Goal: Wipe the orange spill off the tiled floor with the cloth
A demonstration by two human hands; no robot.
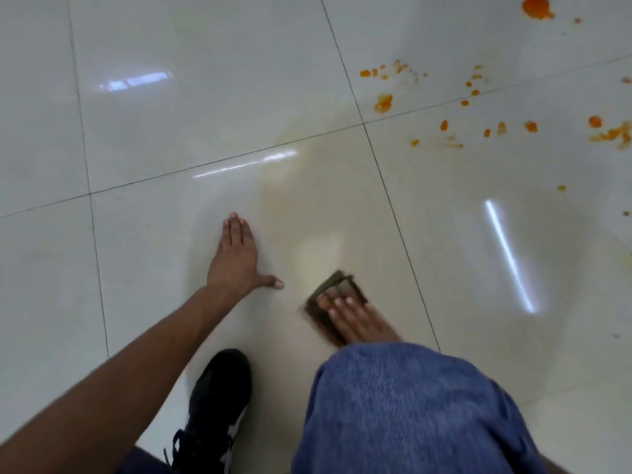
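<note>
Closest to the camera, just behind the grip, are a knee in blue jeans (410, 405) and a black shoe (219, 401), so the person is prob crouched low to reach the tiled floor (171, 97). The right hand (355, 319) lies flat on the cloth (333, 299), a small dark folded rag, w/ fingers (338, 304) spread and pushing down on top, not curled round it. A flat palm like this presses the whole rag to the tile, good for rubbing. The hand and rag look blurry, so prob mid-swipe. Left of the grip and a bit apart, the left hand (236, 254) is open and flat on the floor, holding nothing; it looks like a prop so the person won't tip over. Just ahead of the rag the tile has a pale yellow, smeary film (307, 213), maybe thin leftover mess. Far ahead and to the right of the grip, well apart from it, sits the orange spill (444, 107): lots of drops, bits, and a bigger blob near the top edge. None of it touches the rag, so most of the job looks still to do.
</note>
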